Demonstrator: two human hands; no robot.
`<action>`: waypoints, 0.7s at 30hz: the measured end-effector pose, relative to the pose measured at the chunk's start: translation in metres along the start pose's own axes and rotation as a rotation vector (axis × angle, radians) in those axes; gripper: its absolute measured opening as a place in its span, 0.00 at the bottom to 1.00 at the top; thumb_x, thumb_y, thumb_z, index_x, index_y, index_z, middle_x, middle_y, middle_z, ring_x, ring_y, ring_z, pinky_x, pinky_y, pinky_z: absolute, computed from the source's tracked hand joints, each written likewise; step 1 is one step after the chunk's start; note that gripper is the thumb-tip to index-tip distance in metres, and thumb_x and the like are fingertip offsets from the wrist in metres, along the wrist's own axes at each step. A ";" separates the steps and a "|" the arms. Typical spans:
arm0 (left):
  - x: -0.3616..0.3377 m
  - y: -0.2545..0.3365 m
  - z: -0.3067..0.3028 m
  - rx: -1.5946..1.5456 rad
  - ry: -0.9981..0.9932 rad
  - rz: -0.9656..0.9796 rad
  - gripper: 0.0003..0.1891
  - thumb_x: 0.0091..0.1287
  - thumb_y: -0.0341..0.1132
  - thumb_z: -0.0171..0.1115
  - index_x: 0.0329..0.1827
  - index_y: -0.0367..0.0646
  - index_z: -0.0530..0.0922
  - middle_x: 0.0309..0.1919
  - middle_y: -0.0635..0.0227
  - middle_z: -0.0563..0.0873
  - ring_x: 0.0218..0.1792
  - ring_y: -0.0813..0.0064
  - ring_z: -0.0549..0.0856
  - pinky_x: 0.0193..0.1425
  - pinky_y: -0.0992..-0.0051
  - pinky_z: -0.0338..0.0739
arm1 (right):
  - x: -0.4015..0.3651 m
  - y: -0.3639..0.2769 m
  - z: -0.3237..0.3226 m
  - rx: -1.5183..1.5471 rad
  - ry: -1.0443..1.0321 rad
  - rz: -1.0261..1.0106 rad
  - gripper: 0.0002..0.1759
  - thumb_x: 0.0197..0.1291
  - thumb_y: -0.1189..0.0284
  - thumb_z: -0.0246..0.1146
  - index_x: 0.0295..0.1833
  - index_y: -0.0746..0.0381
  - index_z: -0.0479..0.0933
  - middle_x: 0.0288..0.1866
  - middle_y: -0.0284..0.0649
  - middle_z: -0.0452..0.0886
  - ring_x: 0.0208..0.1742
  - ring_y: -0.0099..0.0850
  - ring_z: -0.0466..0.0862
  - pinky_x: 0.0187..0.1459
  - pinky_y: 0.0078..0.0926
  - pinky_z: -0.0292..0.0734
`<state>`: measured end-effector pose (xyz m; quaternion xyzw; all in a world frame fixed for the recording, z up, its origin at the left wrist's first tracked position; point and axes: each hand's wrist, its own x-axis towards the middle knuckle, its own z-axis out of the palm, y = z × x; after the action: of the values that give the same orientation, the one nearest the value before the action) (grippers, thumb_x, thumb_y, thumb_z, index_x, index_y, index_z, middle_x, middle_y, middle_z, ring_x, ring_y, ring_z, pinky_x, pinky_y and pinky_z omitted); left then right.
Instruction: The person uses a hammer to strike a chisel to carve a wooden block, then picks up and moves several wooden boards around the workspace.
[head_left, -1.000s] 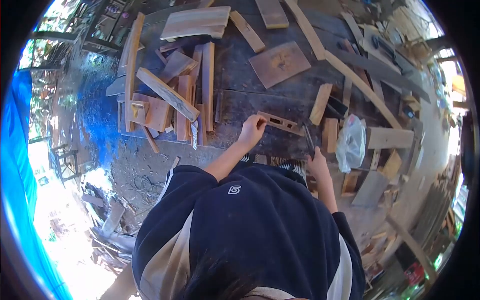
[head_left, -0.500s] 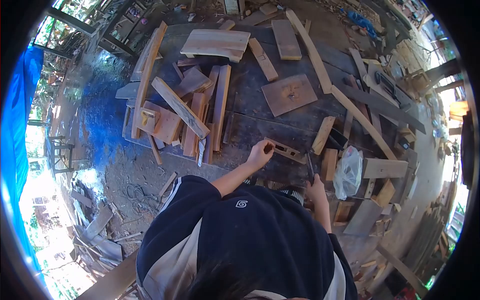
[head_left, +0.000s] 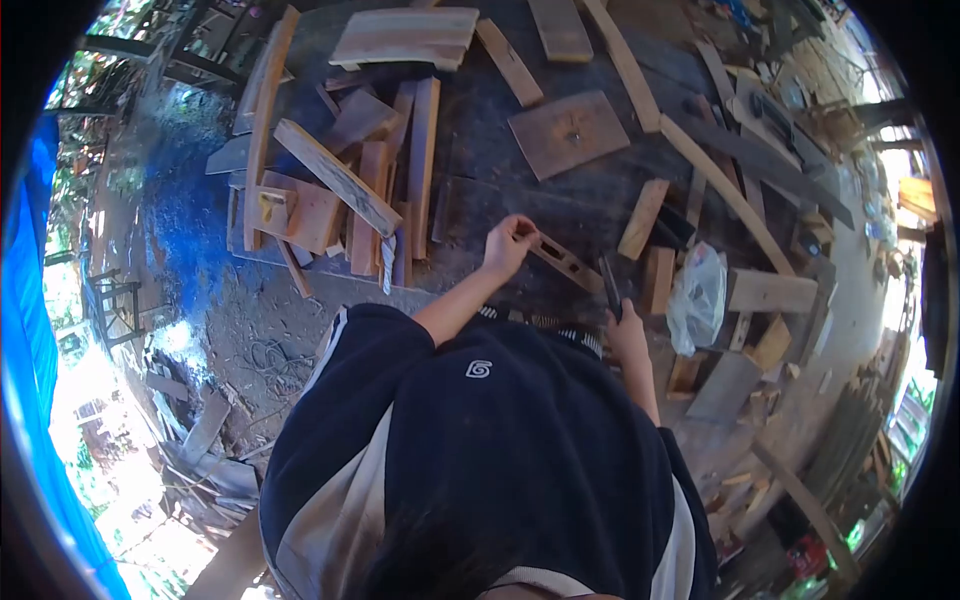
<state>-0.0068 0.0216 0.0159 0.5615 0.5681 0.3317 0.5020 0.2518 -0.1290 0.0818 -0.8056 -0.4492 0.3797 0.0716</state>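
My left hand (head_left: 508, 248) is closed at the left end of a small wooden piece with slots (head_left: 568, 264), which lies slanted on the dark table. The fingertips curl round that end. To the right, my right hand (head_left: 625, 325) is wrapped round the lower end of a dark, narrow tool (head_left: 609, 284). The tool's upper end is beside the right end of the slotted piece; whether they touch I cannot tell. A short wooden block (head_left: 643, 219) lies beyond the tool.
Stacked boards (head_left: 372, 200) lie at the left of the table (head_left: 480, 210). A square board (head_left: 570, 135) rests beyond my hands. On the right are a clear plastic bag (head_left: 697, 300), a long strip (head_left: 728, 193) and more blocks. Scrap wood covers the floor at lower left.
The view has shifted, so the table and its boards sit higher in the frame. Both hands keep their holds, and the slotted piece looks tilted more steeply.
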 end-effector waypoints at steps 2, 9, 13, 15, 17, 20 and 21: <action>0.005 -0.014 0.005 -0.155 0.054 0.019 0.12 0.63 0.27 0.71 0.49 0.41 0.81 0.35 0.68 0.89 0.38 0.78 0.87 0.45 0.74 0.78 | -0.003 -0.001 0.003 0.029 0.031 -0.011 0.16 0.68 0.64 0.61 0.52 0.63 0.69 0.43 0.66 0.82 0.50 0.67 0.80 0.46 0.57 0.77; 0.016 -0.005 -0.005 0.034 -0.068 0.070 0.15 0.60 0.26 0.71 0.50 0.43 0.80 0.38 0.66 0.91 0.44 0.68 0.89 0.51 0.70 0.79 | -0.020 -0.011 -0.001 0.231 0.129 -0.103 0.13 0.70 0.66 0.61 0.48 0.63 0.69 0.35 0.65 0.81 0.45 0.65 0.82 0.38 0.51 0.76; 0.029 -0.008 -0.017 0.218 -0.114 0.183 0.17 0.60 0.30 0.70 0.52 0.46 0.80 0.39 0.70 0.91 0.48 0.61 0.86 0.54 0.63 0.78 | -0.024 -0.014 -0.004 0.260 0.151 -0.097 0.13 0.70 0.66 0.62 0.47 0.64 0.69 0.33 0.64 0.81 0.43 0.64 0.83 0.37 0.48 0.77; 0.032 -0.009 -0.021 0.258 -0.163 0.199 0.17 0.60 0.31 0.69 0.53 0.48 0.79 0.39 0.71 0.91 0.49 0.60 0.85 0.56 0.61 0.77 | -0.025 -0.014 -0.001 0.268 0.221 -0.171 0.13 0.70 0.66 0.62 0.47 0.64 0.69 0.33 0.63 0.81 0.41 0.63 0.83 0.35 0.47 0.77; 0.034 -0.011 -0.023 0.418 -0.242 0.335 0.19 0.61 0.31 0.67 0.56 0.50 0.78 0.39 0.73 0.91 0.50 0.64 0.84 0.61 0.63 0.74 | -0.027 -0.015 -0.002 0.255 0.224 -0.177 0.13 0.70 0.66 0.62 0.47 0.64 0.69 0.34 0.62 0.82 0.41 0.63 0.83 0.35 0.47 0.77; 0.036 -0.012 -0.022 0.441 -0.257 0.324 0.18 0.62 0.32 0.67 0.56 0.51 0.78 0.39 0.74 0.91 0.50 0.65 0.84 0.61 0.63 0.74 | -0.029 -0.015 0.000 0.257 0.208 -0.157 0.13 0.70 0.66 0.62 0.48 0.64 0.70 0.34 0.62 0.82 0.42 0.63 0.84 0.36 0.47 0.77; 0.037 -0.013 -0.021 0.440 -0.259 0.323 0.18 0.62 0.32 0.67 0.56 0.51 0.78 0.39 0.74 0.91 0.50 0.65 0.84 0.61 0.63 0.74 | -0.030 -0.014 0.001 0.274 0.187 -0.131 0.12 0.70 0.67 0.62 0.48 0.64 0.70 0.34 0.61 0.82 0.42 0.63 0.84 0.36 0.47 0.77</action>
<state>-0.0261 0.0593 0.0023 0.7775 0.4609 0.2016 0.3774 0.2323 -0.1442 0.1039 -0.7892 -0.4362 0.3552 0.2467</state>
